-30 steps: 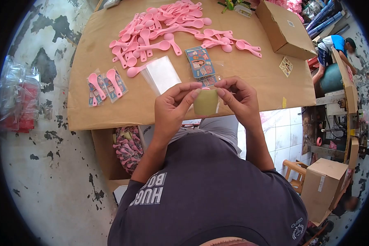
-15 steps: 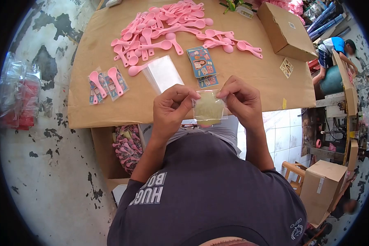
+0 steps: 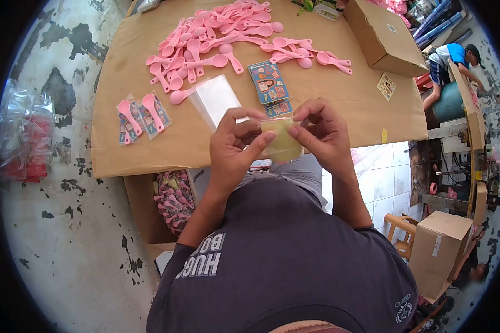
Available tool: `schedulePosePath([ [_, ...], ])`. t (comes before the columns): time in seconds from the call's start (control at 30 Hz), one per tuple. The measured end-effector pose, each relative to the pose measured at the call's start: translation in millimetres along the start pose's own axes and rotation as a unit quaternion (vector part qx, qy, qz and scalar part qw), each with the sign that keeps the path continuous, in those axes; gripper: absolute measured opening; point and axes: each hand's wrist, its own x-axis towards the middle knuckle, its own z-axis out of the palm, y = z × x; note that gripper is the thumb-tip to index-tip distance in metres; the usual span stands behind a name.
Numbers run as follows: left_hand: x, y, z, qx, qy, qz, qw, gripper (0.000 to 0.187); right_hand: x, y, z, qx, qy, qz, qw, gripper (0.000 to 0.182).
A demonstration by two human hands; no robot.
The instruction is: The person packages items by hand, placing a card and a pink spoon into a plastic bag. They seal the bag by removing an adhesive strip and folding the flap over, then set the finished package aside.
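My left hand (image 3: pixel 235 145) and my right hand (image 3: pixel 323 135) pinch the upper corners of a clear plastic bag (image 3: pixel 283 145) at the table's front edge. Something flat and pale yellow-green shows inside the bag; I cannot make out what it is. Just beyond my left hand lies a stack of clear plastic bags (image 3: pixel 219 99). Printed blue cards (image 3: pixel 269 84) are piled past my fingertips. To the left, pink spoons (image 3: pixel 130 117) rest on bagged cards. A large heap of loose pink spoons (image 3: pixel 205 41) covers the far part of the table.
A cardboard box (image 3: pixel 386 41) stands at the table's back right, near a small sticker sheet (image 3: pixel 386 87). Below the table, a carton (image 3: pixel 141 205) holds many bagged pink spoons (image 3: pixel 173 202). Another person (image 3: pixel 453 61) bends over at the far right. Wrapped packs (image 3: pixel 30 133) lie on the left.
My fingers have shifted on the bag: both thumbs now press over its front, and the bag tilts and bunches more. The view has moved slightly.
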Motion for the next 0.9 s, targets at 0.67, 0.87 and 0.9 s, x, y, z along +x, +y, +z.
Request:
schedulePosePath([
  [0.67, -4.3, 69.4, -146.7, 0.479, 0.184, 0.223, 0.829, 0.036, 9.4, 9.4, 10.7, -0.268, 0.053, -0.058, 0.960, 0.020],
  [0.87, -20.7, 61.9, -168.7, 0.588, 0.198, 0.089, 0.779, 0.042, 9.9, 10.3, 20.9, -0.295, 0.012, -0.056, 0.954, 0.016],
  [0.9, -20.3, 57.5, -163.3, 0.580, 0.188, 0.117, 0.784, 0.037, 10.3, 12.8, 26.7, -0.287, -0.009, -0.079, 0.955, 0.016],
])
